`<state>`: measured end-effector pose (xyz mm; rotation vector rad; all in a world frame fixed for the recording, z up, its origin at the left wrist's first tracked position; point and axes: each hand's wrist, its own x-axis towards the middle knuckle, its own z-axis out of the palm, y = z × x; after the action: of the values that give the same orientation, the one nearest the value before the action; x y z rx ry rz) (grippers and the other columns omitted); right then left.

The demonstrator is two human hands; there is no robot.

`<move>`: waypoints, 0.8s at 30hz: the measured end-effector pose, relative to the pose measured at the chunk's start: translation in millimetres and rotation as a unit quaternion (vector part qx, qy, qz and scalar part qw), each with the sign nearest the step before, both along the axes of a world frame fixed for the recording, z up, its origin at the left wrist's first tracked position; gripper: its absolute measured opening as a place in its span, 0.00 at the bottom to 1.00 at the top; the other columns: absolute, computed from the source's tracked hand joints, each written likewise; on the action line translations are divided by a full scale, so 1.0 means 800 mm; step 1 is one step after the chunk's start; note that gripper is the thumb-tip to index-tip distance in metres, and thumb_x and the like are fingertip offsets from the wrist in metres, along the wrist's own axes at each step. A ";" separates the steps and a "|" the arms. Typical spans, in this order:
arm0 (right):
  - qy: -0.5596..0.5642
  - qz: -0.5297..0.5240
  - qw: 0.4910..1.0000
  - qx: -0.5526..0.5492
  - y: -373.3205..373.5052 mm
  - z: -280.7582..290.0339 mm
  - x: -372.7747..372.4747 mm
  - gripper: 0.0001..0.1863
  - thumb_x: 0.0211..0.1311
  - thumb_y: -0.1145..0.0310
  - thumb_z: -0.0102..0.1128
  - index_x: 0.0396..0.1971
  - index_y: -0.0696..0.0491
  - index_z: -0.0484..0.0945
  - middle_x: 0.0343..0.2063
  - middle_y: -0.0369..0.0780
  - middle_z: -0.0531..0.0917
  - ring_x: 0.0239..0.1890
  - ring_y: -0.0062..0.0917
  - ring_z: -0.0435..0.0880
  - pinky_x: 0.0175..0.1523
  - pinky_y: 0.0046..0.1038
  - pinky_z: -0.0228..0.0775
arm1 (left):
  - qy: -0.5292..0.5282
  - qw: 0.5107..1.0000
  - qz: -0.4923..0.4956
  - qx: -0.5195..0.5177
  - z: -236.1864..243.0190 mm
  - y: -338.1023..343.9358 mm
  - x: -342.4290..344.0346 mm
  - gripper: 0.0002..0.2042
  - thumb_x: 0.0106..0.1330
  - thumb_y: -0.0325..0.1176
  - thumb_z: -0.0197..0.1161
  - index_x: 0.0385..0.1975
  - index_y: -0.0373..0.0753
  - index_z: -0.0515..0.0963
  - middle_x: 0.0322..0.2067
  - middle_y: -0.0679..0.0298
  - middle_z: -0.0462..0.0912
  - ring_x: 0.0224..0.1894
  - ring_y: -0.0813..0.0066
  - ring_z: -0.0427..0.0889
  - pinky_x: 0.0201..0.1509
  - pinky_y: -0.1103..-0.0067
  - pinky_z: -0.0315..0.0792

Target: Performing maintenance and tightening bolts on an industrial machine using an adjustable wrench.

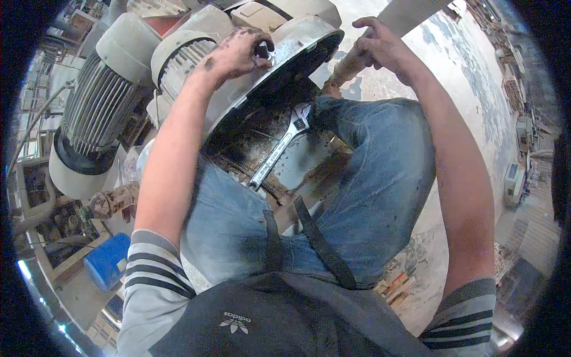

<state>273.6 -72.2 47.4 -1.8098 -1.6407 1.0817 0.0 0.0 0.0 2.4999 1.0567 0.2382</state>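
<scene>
My left hand (239, 56), dirt-smudged, is at the upper rim of a round metal housing (303, 37). Its fingers are curled together, and what they hold, if anything, I cannot make out. To the right, my right hand (383, 49) is raised with its fingers apart and holds nothing. It is nearest to a thick grey pipe (410, 16), which passes behind it; I cannot tell whether they touch. Between my knees an adjustable wrench (276, 156) lies slanted on the dirty machine base, its jaw end pointing away from me.
A large finned electric motor (98, 101) stands at the left, with a second finned motor (187, 50) beside it. A blue container (107, 262) sits at lower left. The pale, patchy floor (452, 77) stretches along the right. My jeans-clad legs (386, 178) flank the machine base.
</scene>
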 end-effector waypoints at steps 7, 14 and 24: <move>-0.027 -0.011 0.999 -0.014 -0.007 0.009 -0.006 0.23 0.55 0.65 0.50 0.53 0.52 0.62 0.30 0.37 0.72 0.25 0.19 0.72 0.28 0.20 0.64 | -0.018 0.996 -0.017 0.087 0.001 -0.016 0.011 0.16 0.52 0.37 0.61 0.40 0.39 0.74 0.36 0.54 0.78 0.42 0.59 0.75 0.48 0.70 0.68; -0.026 -0.021 0.999 -0.041 -0.008 0.007 0.000 0.23 0.56 0.65 0.50 0.53 0.50 0.62 0.29 0.36 0.72 0.24 0.17 0.70 0.27 0.19 0.63 | 0.051 0.998 0.029 0.039 0.014 -0.018 0.023 0.20 0.52 0.44 0.62 0.41 0.38 0.73 0.38 0.53 0.77 0.47 0.57 0.72 0.50 0.69 0.67; -0.020 -0.005 0.999 -0.039 -0.007 0.006 -0.004 0.22 0.57 0.67 0.48 0.53 0.50 0.62 0.29 0.36 0.73 0.23 0.17 0.70 0.26 0.19 0.62 | 0.060 0.997 0.042 0.013 -0.011 0.004 -0.003 0.26 0.46 0.41 0.68 0.47 0.44 0.72 0.42 0.56 0.76 0.50 0.59 0.70 0.55 0.71 0.63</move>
<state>270.7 -77.8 52.3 -1.8992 -1.6303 1.1261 -2.6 3.1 -9.2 2.5233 1.2158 0.1285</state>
